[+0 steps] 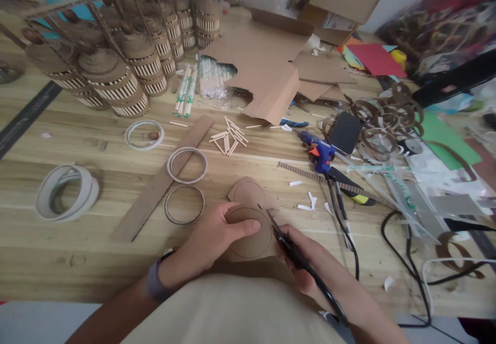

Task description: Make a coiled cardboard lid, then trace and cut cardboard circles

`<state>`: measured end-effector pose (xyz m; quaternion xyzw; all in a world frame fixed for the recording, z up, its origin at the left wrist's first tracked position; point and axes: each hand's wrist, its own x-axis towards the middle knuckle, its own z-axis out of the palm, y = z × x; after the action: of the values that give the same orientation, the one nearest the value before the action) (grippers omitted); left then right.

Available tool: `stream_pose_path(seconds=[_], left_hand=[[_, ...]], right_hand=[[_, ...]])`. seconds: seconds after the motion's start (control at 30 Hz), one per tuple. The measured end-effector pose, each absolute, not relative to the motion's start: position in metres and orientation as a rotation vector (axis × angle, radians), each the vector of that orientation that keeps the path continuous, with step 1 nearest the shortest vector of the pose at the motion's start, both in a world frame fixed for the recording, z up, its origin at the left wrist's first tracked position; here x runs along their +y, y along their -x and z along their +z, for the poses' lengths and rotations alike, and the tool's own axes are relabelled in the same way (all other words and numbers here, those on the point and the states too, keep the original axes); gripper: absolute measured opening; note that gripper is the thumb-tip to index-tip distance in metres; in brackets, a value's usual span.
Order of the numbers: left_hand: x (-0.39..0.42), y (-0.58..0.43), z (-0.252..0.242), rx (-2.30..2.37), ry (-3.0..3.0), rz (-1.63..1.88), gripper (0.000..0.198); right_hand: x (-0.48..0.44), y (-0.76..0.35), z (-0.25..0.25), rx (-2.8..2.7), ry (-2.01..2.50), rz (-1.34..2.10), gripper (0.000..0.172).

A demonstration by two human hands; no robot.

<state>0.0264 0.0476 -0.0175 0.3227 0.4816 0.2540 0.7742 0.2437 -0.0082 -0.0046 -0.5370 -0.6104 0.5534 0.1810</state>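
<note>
My left hand (220, 233) grips a piece of brown cardboard (250, 243) close to the table's front edge, its thumb pressed flat on top. Two circles are drawn on the cardboard, the nearer one larger in view. In my right hand (306, 256) is a black-handled cutting tool, apparently scissors (289, 246), whose tip meets the cardboard's right edge. Part of the handle is hidden by my fingers. Left of the cardboard lie two thin rings (184, 204), one partly over a cardboard strip (155, 199).
Lantern-like cardboard models (112, 80) crowd the back left. White tape rolls (65, 191) stand at left. Small sticks (232, 135) lie mid-table, below a large cardboard sheet (267, 60). A blue glue gun (320, 150), its black cable (351, 246) and curled cardboard strips (387, 122) occupy the right.
</note>
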Motion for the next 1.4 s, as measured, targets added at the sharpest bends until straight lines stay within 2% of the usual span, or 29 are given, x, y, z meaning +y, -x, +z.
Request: stream_pose_path(seconds=[0.2,0.37,0.5,0.67,1.4], left_hand=[[0.048,-0.025,-0.017,1.074,-0.699,0.557,0.030],[0.049,-0.024,-0.014,1.070,-0.712,0.536,0.026],[0.049,-0.024,-0.014,1.074,-0.706,0.544,0.024],[0.047,-0.025,-0.015,1.059,-0.666,0.560,0.024],[0.047,-0.026,-0.014,1.081,-0.677,0.558,0.026]], right_hand=[[-0.012,-0.245,-0.006,-1.709,1.480,1.595,0.034],[-0.011,-0.241,-0.006,-1.715,1.441,1.592,0.060],[-0.011,-0.238,-0.006,-1.681,1.466,1.629,0.070],[-0.011,-0.235,-0.006,-1.682,1.484,1.624,0.074],[-0.013,-0.230,-0.003,-1.613,1.524,1.650,0.071]])
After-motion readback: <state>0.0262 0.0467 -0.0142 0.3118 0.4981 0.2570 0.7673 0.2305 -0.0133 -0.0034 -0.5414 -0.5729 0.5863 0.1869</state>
